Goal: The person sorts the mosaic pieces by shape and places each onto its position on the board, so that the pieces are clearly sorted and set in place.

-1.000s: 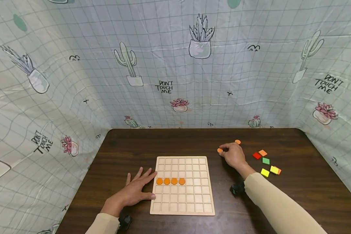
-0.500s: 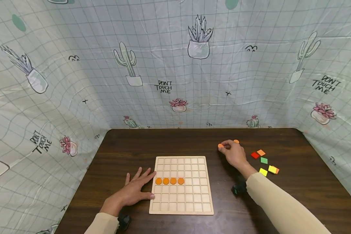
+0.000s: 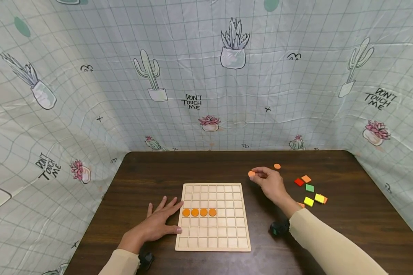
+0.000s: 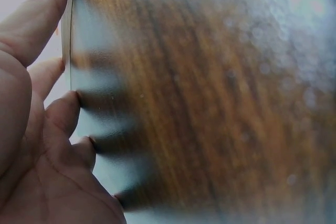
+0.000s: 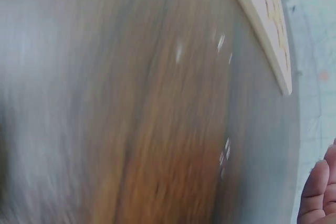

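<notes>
A square wooden grid board (image 3: 223, 233) lies on the dark table, with several orange discs (image 3: 204, 212) side by side in one row from its left edge. My left hand (image 3: 157, 224) rests with spread fingers at the board's left edge; in the left wrist view its fingertips (image 4: 72, 99) touch the table and the thumb meets the board's side. Above the table, right of the board's far corner, my right hand (image 3: 270, 185) pinches an orange disc (image 3: 251, 173) between thumb and fingers. Only a few fingers (image 5: 315, 190) of it show in the blurred right wrist view.
Another orange disc (image 3: 277, 166) lies beyond the right hand. To its right are scattered square tiles: a red tile (image 3: 299, 182), a green tile (image 3: 309, 188), yellow tiles (image 3: 308, 201) and orange ones (image 3: 306, 178). A patterned curtain (image 3: 192, 76) stands behind and beside the table (image 3: 151, 168).
The right hand lifted the pinched orange disc from the table and has moved left with it, toward the board. The left hand stays at the board's edge.
</notes>
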The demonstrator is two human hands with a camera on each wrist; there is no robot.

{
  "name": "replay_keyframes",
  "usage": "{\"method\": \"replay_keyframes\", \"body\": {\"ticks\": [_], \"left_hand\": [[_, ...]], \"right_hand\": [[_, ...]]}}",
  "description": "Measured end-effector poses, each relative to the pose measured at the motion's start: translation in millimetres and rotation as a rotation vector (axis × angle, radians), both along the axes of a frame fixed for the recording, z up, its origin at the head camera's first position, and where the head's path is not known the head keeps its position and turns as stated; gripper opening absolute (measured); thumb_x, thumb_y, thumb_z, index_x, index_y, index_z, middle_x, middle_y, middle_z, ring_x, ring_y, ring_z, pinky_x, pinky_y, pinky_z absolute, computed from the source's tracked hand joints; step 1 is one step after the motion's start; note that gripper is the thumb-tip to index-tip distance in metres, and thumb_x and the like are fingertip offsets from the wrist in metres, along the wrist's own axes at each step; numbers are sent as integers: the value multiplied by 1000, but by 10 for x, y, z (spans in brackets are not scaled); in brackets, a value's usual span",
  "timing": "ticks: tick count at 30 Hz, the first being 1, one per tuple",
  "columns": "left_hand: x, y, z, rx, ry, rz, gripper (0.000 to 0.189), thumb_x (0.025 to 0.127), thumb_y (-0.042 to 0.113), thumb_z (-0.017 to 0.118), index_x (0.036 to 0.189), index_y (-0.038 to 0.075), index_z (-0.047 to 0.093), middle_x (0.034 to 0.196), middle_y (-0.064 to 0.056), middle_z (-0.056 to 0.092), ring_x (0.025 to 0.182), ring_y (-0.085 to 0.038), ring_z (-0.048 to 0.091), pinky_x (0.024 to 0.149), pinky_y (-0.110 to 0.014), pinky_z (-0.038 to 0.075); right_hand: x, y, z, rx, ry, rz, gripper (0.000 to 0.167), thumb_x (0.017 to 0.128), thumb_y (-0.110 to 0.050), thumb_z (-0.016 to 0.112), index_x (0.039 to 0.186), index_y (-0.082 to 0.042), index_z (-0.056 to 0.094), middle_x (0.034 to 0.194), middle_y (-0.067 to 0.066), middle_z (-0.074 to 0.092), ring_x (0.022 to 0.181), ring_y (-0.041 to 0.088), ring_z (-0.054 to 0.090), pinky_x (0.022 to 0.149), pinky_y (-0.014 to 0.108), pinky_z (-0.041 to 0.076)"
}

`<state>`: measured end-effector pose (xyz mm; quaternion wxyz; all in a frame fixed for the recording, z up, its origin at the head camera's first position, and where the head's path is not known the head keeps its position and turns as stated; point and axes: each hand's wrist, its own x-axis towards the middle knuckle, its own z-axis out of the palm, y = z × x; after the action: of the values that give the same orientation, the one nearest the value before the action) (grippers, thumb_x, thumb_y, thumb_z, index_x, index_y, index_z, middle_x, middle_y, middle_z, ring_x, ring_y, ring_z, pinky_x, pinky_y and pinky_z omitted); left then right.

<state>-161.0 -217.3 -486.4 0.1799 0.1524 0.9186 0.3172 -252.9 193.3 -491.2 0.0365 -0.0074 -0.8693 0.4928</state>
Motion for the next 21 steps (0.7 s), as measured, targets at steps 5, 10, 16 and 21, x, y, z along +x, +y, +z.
{"method": "replay_keyframes", "body": {"ticks": [5,10,16,21], "left_hand": [[-16,4,-4,0,9,3,88,90,40,83,165,20,41,175,-14,25,163,-46,0,120,-75,-18],[-18,8,-2,-7,9,3,88,90,40,83,165,20,40,175,-14,25,163,-45,0,120,-75,-18],[2,2,11,-8,7,-2,88,91,39,83,165,19,40,175,-15,24,163,-46,0,120,-76,-18],[13,1,22,7,3,-1,88,90,36,83,165,19,40,175,-15,24,163,-46,0,120,-76,-18]], "right_hand": [[75,-80,7,-57,-4,28,32,99,-22,78,127,-7,75,103,10,75,81,20,65,66,27,54],[148,-146,11,-77,-11,53,30,100,-16,75,128,-6,75,100,9,76,82,21,66,67,28,56],[232,-207,-4,-141,-47,101,29,103,-12,70,131,-3,73,106,12,74,90,27,69,72,32,61],[307,-273,-24,-196,-94,123,30,105,-11,66,133,-1,71,115,15,74,98,27,70,75,33,63]]}}
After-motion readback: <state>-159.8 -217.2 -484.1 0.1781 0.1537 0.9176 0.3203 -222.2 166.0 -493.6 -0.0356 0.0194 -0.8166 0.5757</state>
